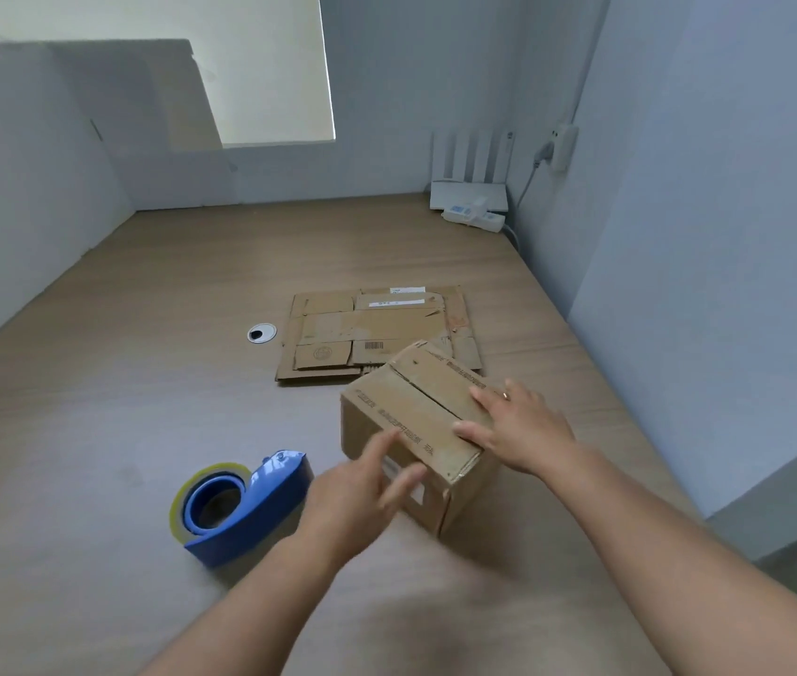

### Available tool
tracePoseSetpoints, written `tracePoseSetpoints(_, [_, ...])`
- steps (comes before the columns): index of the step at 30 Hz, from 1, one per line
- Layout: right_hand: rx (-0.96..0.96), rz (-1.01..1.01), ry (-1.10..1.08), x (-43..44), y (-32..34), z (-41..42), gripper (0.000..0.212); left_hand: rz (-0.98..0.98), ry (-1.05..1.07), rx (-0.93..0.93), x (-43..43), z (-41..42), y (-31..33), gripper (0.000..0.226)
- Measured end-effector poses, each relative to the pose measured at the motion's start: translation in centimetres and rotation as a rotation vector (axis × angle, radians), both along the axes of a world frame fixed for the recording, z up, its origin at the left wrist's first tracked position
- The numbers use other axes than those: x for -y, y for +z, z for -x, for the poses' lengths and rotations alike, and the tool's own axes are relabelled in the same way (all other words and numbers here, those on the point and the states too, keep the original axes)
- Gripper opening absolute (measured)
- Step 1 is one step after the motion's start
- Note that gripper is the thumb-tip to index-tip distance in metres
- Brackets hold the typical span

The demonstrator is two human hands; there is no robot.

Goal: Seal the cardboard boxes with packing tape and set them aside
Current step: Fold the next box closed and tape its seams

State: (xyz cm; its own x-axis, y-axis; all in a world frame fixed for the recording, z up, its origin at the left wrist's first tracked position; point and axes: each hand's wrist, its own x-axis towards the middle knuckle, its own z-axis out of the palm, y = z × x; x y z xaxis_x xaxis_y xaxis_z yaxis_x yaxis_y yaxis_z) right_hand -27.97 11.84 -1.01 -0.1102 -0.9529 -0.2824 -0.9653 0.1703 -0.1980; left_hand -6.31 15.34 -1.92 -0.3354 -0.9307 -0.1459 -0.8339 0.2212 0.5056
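Cardboard box [411, 412] stands right of centre on the near part of the worktop [142, 383], turned corner-on, its two top flaps folded shut with a dark seam between them and no tape that I can see. The right hand [523, 431] lies flat on the right end of the top, fingers straight, holding the flaps down. The left hand [362, 485] is blurred at the near-left side, fingers spread and straight; I cannot tell whether it touches. Both hands hold nothing.

The box looks small, stiff and probably light, so it is likely to slide under a pull of tape unless pressed from above. Its flaps may spring up; hold it by opposite walls or press beside the seam. The tape dispenser [240, 505] lies just left, and flattened cardboard [372, 329] lies behind.
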Motion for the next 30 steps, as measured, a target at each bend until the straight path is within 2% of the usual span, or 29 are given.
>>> tracePoseSetpoints(2, [0.075,-0.054,0.046,0.0,0.3,0.7,0.063,0.193,0.203,-0.120,1.3,-0.3,0.5,0.058])
tracePoseSetpoints(4, [0.127,-0.070,0.108,-0.3,0.1,1.1,0.062,0.199,0.330,-0.119,3.2,-0.6,0.8,0.064])
tracePoseSetpoints(6, [0.160,-0.060,0.155,-0.5,-0.1,1.4,0.063,0.020,0.349,-0.034,4.7,-0.4,0.6,0.070])
tracePoseSetpoints(8, [0.172,-0.033,0.169,-0.5,-0.2,1.5,0.067,-0.172,0.349,-0.033,5.1,0.1,0.3,0.073])
tracePoseSetpoints(10, [0.098,0.051,0.103,-0.3,-0.2,1.7,0.074,-0.254,0.401,-0.069,4.5,0.8,0.0,0.076])
tracePoseSetpoints(13, [-0.048,0.195,-0.124,0.1,-0.2,2.1,0.078,-0.470,0.599,-0.339,2.5,2.3,-0.2,0.087])
tracePoseSetpoints(15, [-0.019,0.237,-0.259,-0.1,-0.4,2.4,0.070,-0.594,0.692,-0.485,1.2,3.3,-0.6,0.095])
tracePoseSetpoints(16, [0.013,0.253,-0.315,-0.4,-0.5,2.5,0.065,-0.571,0.706,-0.478,0.8,3.5,-1.0,0.105])
tracePoseSetpoints(18, [0.088,0.241,-0.379,-0.8,-0.8,2.6,0.060,-0.390,0.691,-0.366,0.9,3.1,-1.6,0.124])
tracePoseSetpoints(20, [0.207,0.165,-0.353,-1.1,-1.3,2.0,0.059,-0.231,0.645,-0.341,1.7,2.1,-1.5,0.128])
tracePoseSetpoints(23, [0.362,0.082,-0.254,-0.8,-2.3,0.7,0.053,-0.188,0.583,-0.379,2.5,1.0,-1.0,0.117])
tracePoseSetpoints(25, [0.399,0.094,-0.184,-0.2,-2.4,0.2,0.053,-0.190,0.549,-0.311,2.3,0.6,-0.7,0.105])
tracePoseSetpoints(28, [0.464,0.074,-0.012,0.6,-2.1,-0.4,0.070,-0.202,0.467,-0.188,0.9,0.6,-1.2,0.079])
tracePoseSetpoints(30, [0.449,0.008,0.081,0.6,-2.2,-1.2,0.078,-0.189,0.481,-0.201,0.2,0.9,-1.3,0.072])
